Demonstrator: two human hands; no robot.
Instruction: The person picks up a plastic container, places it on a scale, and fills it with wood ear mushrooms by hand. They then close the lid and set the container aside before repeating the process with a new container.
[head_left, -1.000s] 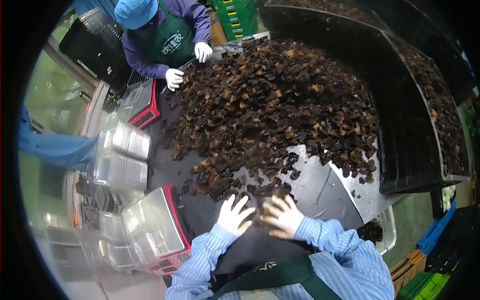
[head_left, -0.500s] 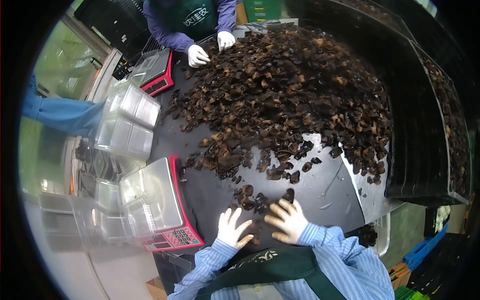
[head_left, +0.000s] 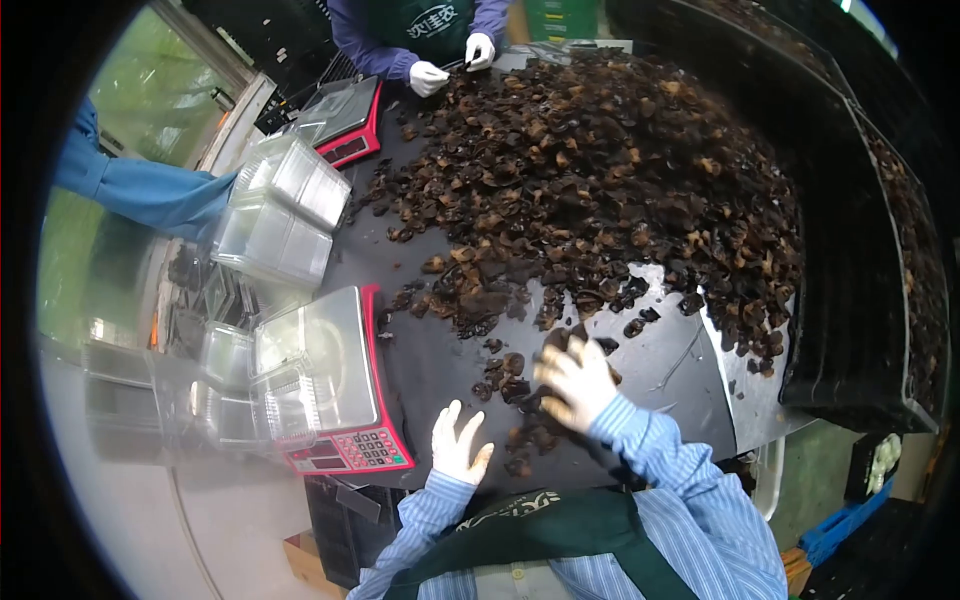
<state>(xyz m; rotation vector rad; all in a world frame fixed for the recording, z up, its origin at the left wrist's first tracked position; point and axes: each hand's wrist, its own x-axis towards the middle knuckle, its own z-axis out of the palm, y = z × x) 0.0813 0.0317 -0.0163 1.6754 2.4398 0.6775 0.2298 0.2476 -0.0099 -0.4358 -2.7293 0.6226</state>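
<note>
A big heap of dark brown wood ear mushrooms point(head_left: 600, 190) covers the far part of the dark grey table point(head_left: 420, 370). My right hand point(head_left: 580, 385), in a white glove with stained fingertips, reaches forward with its fingers apart, a few dark mushroom pieces right at the fingertips. Just left of it is a small loose cluster of mushrooms point(head_left: 503, 375). More pieces point(head_left: 530, 440) lie between my two hands. Also gloved, my left hand point(head_left: 460, 445) is held open near the table's front edge, fingers spread and holding nothing.
On the left stands a red-framed scale point(head_left: 315, 370) with clear plastic containers point(head_left: 285, 405) on it. Stacked clear boxes point(head_left: 275, 235) and a second scale point(head_left: 345, 130) stand farther back. Across the table, a person's gloved hands point(head_left: 430, 78) work at the heap. A black crate wall point(head_left: 840, 250) bounds the right.
My right hand has moved forward toward the heap, while my left hand has shifted slightly and stays open. The view has shifted a little, and the other person's hands have come closer together.
</note>
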